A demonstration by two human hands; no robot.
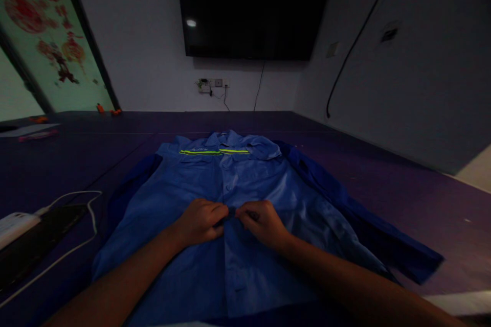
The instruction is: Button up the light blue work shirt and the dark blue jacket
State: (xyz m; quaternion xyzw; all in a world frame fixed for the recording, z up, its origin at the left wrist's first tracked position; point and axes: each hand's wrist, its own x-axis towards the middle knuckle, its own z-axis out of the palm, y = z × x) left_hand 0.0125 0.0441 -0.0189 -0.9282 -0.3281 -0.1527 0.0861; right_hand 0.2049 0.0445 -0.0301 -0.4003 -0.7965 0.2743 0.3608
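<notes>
A blue long-sleeved work shirt (pixel 192 179) with yellow-green chest stripes lies spread out, its collar at the far end and its hem nearest me. At the middle of the front placket, my left hand (pixel 203 219) pinches the fabric from the left side. My right hand (pixel 264 222) grips the placket edge just across from it, fingers curled in. The two sets of fingertips almost meet, and a small dark bit of cloth shows between them. Any button there is hidden by the fingers. Further up the placket, a button (pixel 227 187) is visible. The right sleeve (pixel 368 219) stretches toward the lower right.
On the left, a white power strip (pixel 17 227) with a white cable (pixel 92 214) lies beside a dark flat object (pixel 46 240). A large black screen (pixel 257 5) hangs on the wall ahead, above wall sockets (pixel 215 83). Small orange objects (pixel 115 112) lie near the glass door.
</notes>
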